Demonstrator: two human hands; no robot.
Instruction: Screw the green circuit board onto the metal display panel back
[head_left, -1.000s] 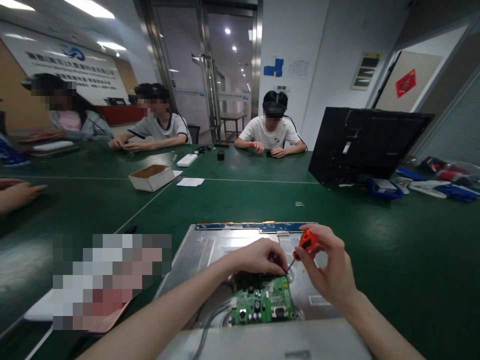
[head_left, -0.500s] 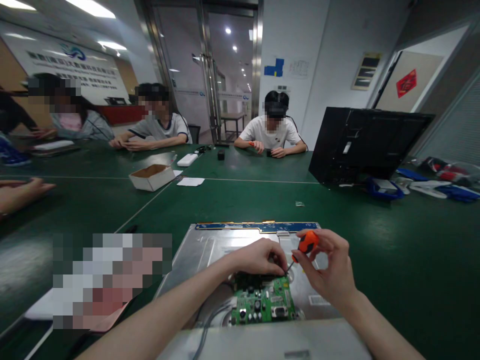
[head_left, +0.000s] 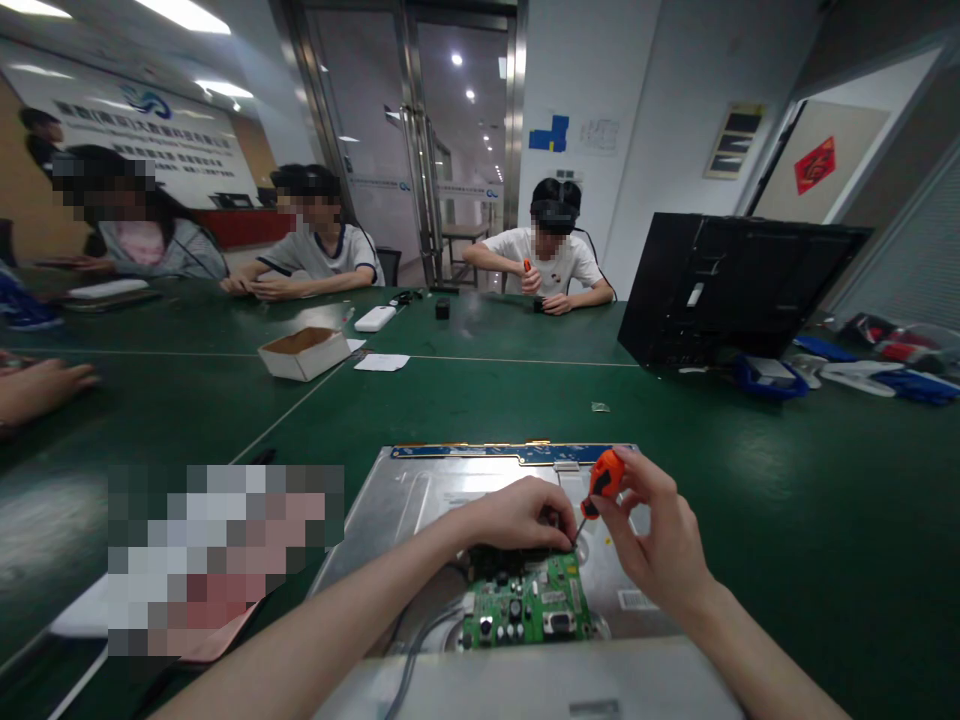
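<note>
My right hand grips an orange-and-black screwdriver between thumb and fingers. Its thin shaft slants down to the far right corner of a green circuit board. Close by that tip, my left hand has its fingers curled and pinched together; what they hold, if anything, is hidden. Beneath both hands lies a silver metal panel with a narrow blue board along its far edge. A grey cable runs from the green board's left side.
A black monitor stands at the right, with blue-and-white items beside it. An open white box sits left of centre on the green table. Several people sit around; one across holds an orange tool.
The screwdriver in my right hand has tipped more upright, and my fingers have shifted on its handle. My left hand has stayed put. The person across has raised an arm.
</note>
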